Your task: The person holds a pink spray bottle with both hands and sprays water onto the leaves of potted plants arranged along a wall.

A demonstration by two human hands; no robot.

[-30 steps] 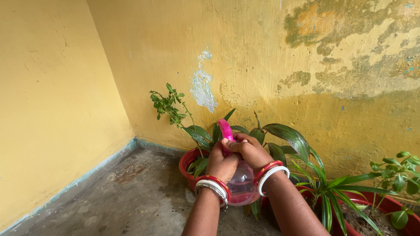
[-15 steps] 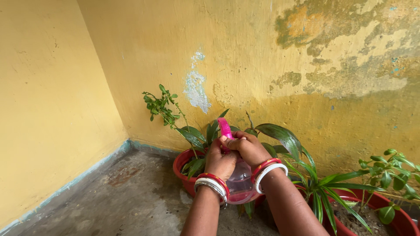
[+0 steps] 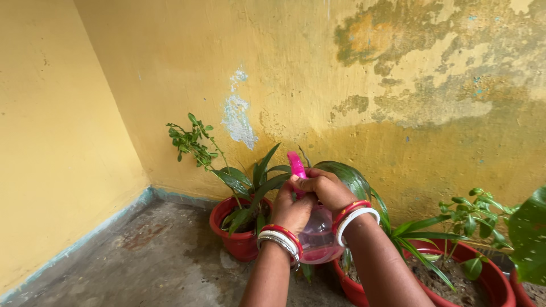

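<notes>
Both our left hand [image 3: 291, 211] and right hand [image 3: 324, 190] close their fingers around the pink spray bottle [image 3: 314, 239]. If our grip slips on its smooth clear body, it could drop onto the red pot [image 3: 232, 241] and crush leaves.

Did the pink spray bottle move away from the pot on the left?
Yes. The spray bottle now sits to the right of the left red pot, nearer the next pot; a second ago it overlapped the left one.
</notes>
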